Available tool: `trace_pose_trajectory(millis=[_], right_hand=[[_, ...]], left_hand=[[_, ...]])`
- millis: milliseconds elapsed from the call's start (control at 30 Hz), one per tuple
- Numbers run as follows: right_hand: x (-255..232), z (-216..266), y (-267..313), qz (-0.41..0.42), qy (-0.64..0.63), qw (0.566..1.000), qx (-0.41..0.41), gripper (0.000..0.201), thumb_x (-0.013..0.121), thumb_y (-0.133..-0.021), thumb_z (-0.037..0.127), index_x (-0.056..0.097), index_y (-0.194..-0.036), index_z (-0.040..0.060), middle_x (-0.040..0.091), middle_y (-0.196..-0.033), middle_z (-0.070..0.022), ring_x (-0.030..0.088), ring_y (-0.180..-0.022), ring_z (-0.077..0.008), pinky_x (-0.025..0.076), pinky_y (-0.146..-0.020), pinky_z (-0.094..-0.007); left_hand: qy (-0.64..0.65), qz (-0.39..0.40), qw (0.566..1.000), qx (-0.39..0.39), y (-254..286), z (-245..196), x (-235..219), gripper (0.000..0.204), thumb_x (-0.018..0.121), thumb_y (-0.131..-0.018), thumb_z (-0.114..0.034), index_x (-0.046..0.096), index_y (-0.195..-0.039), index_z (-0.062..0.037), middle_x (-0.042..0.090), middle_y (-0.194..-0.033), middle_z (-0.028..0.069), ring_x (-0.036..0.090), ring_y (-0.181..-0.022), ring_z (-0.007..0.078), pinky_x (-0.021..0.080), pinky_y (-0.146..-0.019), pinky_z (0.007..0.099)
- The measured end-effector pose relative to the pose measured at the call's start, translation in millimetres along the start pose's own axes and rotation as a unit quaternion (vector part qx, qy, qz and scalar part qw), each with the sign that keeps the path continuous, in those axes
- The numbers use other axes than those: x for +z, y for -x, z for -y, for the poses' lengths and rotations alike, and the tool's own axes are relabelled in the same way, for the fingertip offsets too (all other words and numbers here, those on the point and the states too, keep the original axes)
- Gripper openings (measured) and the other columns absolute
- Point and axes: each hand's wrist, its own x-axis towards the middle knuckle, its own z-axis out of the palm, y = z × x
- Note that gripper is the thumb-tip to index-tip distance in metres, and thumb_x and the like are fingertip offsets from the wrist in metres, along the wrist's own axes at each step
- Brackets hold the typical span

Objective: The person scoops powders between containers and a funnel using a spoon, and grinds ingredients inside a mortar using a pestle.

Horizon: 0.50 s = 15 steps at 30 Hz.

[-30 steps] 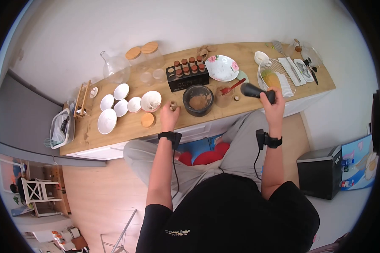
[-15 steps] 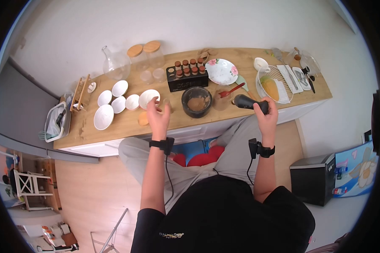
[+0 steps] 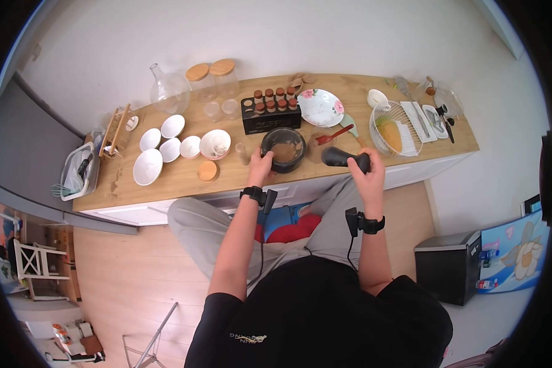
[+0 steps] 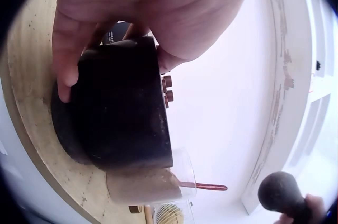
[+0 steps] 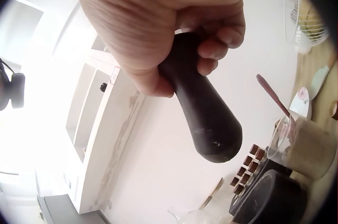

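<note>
My left hand [image 3: 260, 169] grips the near-left side of a dark stone mortar [image 3: 286, 168]. In the left wrist view its fingers bend round the black wall [image 4: 121, 108]. Brown powder [image 3: 284, 151] lies in the mortar's bowl. To the right, my right hand [image 3: 368, 173] holds a black pestle [image 5: 208, 121] in the air, its thick rounded end pointing left toward the mortar. Beneath and behind the pestle stands a clear jar [image 5: 311, 147] of brown powder with a red spoon [image 3: 335, 134] in it. A small clear vial [image 3: 242, 154] stands left of the mortar.
White bowls [image 3: 148, 167] and a round wooden lid [image 3: 208, 171] sit to the left. Behind the mortar is a black rack [image 3: 270, 119] of capped vials, beside a floral plate [image 3: 321, 109]. Farther right are a wire basket [image 3: 418, 144] and utensils. The counter's front edge [image 3: 325, 172] runs close to the hands.
The left hand has let go of the small vial, leaving it on the counter, and moved right onto the mortar. The right hand has brought the pestle left and down, closer to the mortar.
</note>
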Motion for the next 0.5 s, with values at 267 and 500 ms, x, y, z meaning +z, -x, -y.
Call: trace_pose_trajectory(millis=[267, 500], right_hand=[[14, 0, 2, 0.027, 0.032, 0.999, -0.015, 0.024, 0.075, -0.079, 0.008, 0.059, -0.096, 0.0032, 0.050, -0.073, 0.0007, 0.044, -0.066, -0.0073, 0.039, -0.058, -0.0237], [42, 4, -8, 0.083, 0.069, 0.994, 0.007, 0.026, 0.075, -0.078, 0.014, 0.059, -0.097, 0.0055, 0.050, -0.067, -0.0041, 0.048, -0.062, -0.0123, 0.042, -0.058, -0.0266]], left_hand=[[-0.060, -0.009, 0.998, 0.032, -6, 5, -3, 0.048, 0.055, -0.085, -0.021, 0.055, -0.131, -0.0082, 0.069, -0.096, 0.0170, 0.069, -0.075, 0.0259, 0.057, -0.057, 0.0354], [-0.087, -0.009, 0.996, 0.028, -9, 4, -20, 0.045, 0.054, -0.089, -0.026, 0.056, -0.130, -0.0082, 0.069, -0.098, 0.0193, 0.069, -0.084, 0.0275, 0.054, -0.074, 0.0373]])
